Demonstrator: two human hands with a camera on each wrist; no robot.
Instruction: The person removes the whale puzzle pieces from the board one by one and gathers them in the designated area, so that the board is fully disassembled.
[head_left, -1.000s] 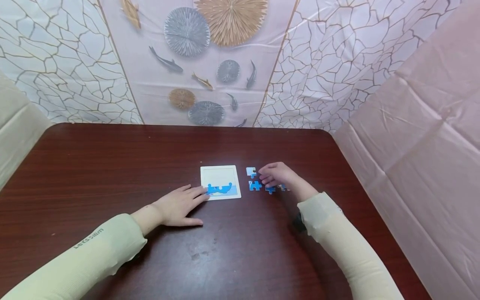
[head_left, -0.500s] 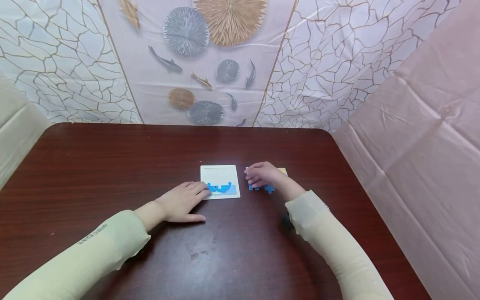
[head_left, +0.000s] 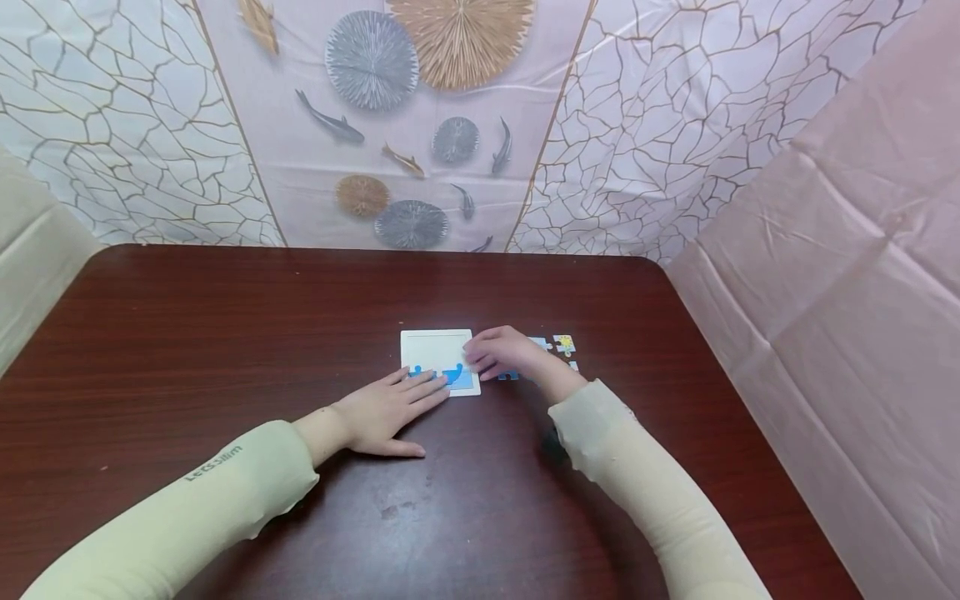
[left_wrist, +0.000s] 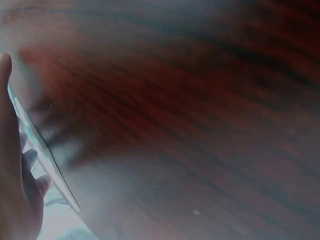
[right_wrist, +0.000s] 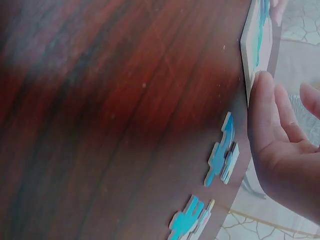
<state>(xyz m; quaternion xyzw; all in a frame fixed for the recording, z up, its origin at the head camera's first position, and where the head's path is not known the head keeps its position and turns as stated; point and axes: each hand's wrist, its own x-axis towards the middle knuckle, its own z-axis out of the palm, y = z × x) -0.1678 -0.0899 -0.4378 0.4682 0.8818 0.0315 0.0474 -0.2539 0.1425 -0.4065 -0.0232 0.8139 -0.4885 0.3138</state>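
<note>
A white square puzzle tray point(head_left: 438, 346) lies on the table, with blue joined puzzle pieces point(head_left: 454, 375) along its lower part. My left hand point(head_left: 386, 412) rests flat across the tray's lower left, fingers straight, hiding some of those pieces. At the tray's right edge is my right hand point(head_left: 506, 354), its fingers loosely bent. In the right wrist view the right hand's fingers point(right_wrist: 262, 95) reach the tray's edge point(right_wrist: 246, 65), and no piece shows between them. Loose puzzle pieces point(right_wrist: 218, 157) lie beside and below that hand, partly hidden in the head view.
A piece with a yellow sun point(head_left: 564, 342) lies right of the right hand, among several loose pieces. The dark wooden table point(head_left: 225, 333) extends all round. A patterned cloth point(head_left: 420, 167) hangs behind its far edge.
My right hand has moved left from over the loose pieces to the tray's right edge, uncovering the sun piece. My left hand has slid right, further over the tray's lower edge.
</note>
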